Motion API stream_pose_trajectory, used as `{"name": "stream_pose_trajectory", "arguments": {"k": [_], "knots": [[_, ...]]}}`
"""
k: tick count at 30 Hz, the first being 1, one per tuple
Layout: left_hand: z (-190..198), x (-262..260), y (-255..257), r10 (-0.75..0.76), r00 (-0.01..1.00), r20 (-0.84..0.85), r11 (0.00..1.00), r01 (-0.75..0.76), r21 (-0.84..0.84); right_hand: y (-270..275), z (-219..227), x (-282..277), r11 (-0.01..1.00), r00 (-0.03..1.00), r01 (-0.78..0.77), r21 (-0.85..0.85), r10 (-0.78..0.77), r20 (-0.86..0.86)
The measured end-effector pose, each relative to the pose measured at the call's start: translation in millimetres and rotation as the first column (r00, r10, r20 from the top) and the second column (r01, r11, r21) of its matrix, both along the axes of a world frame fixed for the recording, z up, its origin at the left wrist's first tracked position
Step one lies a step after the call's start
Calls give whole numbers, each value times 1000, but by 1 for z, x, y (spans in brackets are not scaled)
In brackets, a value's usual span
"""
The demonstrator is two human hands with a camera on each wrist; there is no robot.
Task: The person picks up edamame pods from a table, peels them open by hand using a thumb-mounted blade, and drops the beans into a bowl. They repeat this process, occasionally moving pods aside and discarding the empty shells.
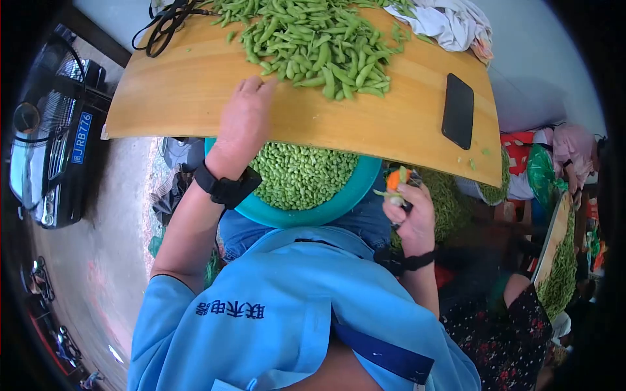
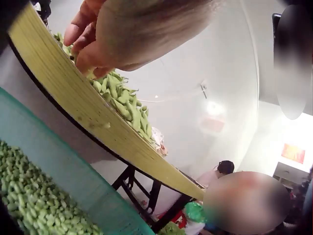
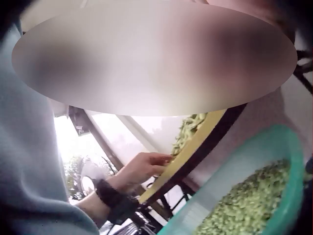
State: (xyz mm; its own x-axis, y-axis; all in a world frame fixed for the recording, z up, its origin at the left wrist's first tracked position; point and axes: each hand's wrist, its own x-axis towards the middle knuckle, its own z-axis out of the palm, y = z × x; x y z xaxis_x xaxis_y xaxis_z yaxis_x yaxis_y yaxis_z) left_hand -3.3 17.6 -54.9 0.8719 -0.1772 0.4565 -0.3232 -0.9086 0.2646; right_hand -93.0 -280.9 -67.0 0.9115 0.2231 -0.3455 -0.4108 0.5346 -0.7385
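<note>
My left hand (image 1: 244,117) reaches over the table's near edge, its fingertips at the close side of a heap of green soybean pods (image 1: 319,49). In the left wrist view, the fingers (image 2: 93,58) bend loosely down at the pods. My right hand (image 1: 414,212), beside the basin's right rim, holds a small orange thing (image 1: 396,179) with a pale green pod piece (image 1: 390,193) against it; I cannot tell what the orange thing is. Under the table edge, on my lap, sits a teal basin (image 1: 319,216) full of shelled green beans (image 1: 303,176).
A black phone (image 1: 458,111) lies at the wooden table's (image 1: 176,91) right side. White cloth (image 1: 450,26) and a black strap (image 1: 166,29) lie at its back corners. More pods (image 1: 443,208) are piled to the right, where another person in a dark flowered garment (image 1: 495,339) sits close by.
</note>
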Motion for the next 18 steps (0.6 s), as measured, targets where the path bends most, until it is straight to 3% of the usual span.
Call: {"name": "stream_pose_trajectory", "arguments": {"k": [2, 4, 5, 6, 7, 8, 9, 10, 11, 12, 13, 14, 16, 18], "knots": [[6, -4, 1, 45, 999, 18, 998, -44, -45, 11, 2, 5, 996, 997, -66, 61, 64, 41], [16, -13, 4, -38, 971, -236, 940, -46, -339, 14, 5, 7, 981, 986, -149, 127, 138, 88], [21, -20, 2, -24, 973, -232, 941, -56, -333, 4, 7, 3, 993, 992, -118, 23, 117, 55], [26, -28, -2, -162, 908, -386, 742, -146, -654, -9, 8, -1, 992, 995, -91, -84, 93, 27], [29, -35, -6, -347, 821, -453, 437, -285, -853, -30, 9, -4, 973, 995, -99, -206, 95, -28], [28, -40, -7, -334, 829, -449, 439, -285, -852, -51, 8, -9, 939, 993, -109, -326, 87, -81], [24, -45, -9, -455, 797, -397, 222, -330, -918, -63, -4, -13, 615, 988, -5, -788, 122, 89], [20, -48, -12, -563, 765, -313, -5, -382, -924, -76, -23, -20, 107, 948, 191, -976, 237, 211], [17, -49, -17, -588, 752, -298, -88, -425, -901, -91, -38, -29, -303, 955, 220, -927, 260, 141], [15, -48, -21, -590, 751, -296, -90, -426, -900, -79, -26, -28, -307, 956, 218, -926, 259, 139], [11, -49, -25, -596, 750, -288, -107, -430, -897, -53, -1, -26, 192, 971, 97, -976, 197, 136], [9, -52, -30, -602, 747, -282, -122, -435, -892, -24, 18, -23, 649, 985, -15, -761, 139, 99], [8, -52, -36, -619, 731, -286, -124, -451, -884, 36, 34, -9, 909, 993, -101, -405, 119, 18], [8, -54, -38, -581, 756, -301, -131, -452, -882, 75, 25, 4, 891, 954, -125, -436, 229, 195]]}}
